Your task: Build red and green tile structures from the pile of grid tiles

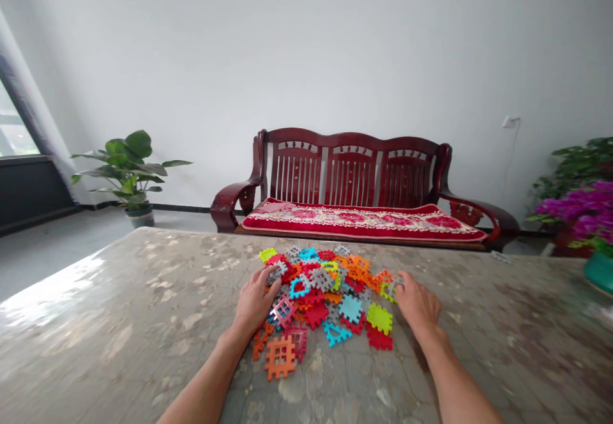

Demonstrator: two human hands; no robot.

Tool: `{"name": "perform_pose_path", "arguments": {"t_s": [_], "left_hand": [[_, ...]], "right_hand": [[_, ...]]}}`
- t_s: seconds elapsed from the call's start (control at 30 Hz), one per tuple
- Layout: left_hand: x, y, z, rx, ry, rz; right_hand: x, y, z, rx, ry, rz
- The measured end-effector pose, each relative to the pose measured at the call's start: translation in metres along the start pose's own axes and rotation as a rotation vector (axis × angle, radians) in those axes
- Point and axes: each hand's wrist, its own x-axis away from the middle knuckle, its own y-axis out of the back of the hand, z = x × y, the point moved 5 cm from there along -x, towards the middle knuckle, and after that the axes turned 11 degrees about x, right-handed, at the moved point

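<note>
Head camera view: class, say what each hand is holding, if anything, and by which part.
The right hand seems to pinch a grey plastic block by its edge; the left hand lies on the pile of blocks, with no clear grip.

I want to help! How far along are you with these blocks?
Nothing looks joined yet: the plastic waffle blocks lie loose in a heap on the table. In hand: the left hand rests on the heap's left side, and the right hand's fingers touch pieces at its right edge. Left: nearly every block, even the orange one at the front.
</note>
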Motion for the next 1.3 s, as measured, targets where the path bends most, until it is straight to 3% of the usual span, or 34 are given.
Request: {"name": "perform_pose_path", "arguments": {"t_s": [0.23,0.43,0.6,0.93,1.3], "left_hand": [[0.0,0.001,-0.002,0.006,-0.018,-0.018],[0.0,0.002,-0.003,0.009,-0.037,-0.042],[0.001,0.002,-0.003,0.012,-0.038,-0.031],[0.001,0.003,-0.003,0.057,-0.002,-0.049],[0.0,0.003,0.0,0.123,-0.001,-0.09]], "right_hand": [[-0.002,-0.008,-0.004,-0.179,-0.052,0.02],[-0.008,-0.018,-0.003,-0.343,0.113,-0.017],[-0.012,-0.022,0.002,-0.299,0.162,0.016],[-0.01,-0.02,-0.002,-0.143,0.079,0.163],[-0.003,-0.012,0.005,-0.071,0.115,0.089]]}}
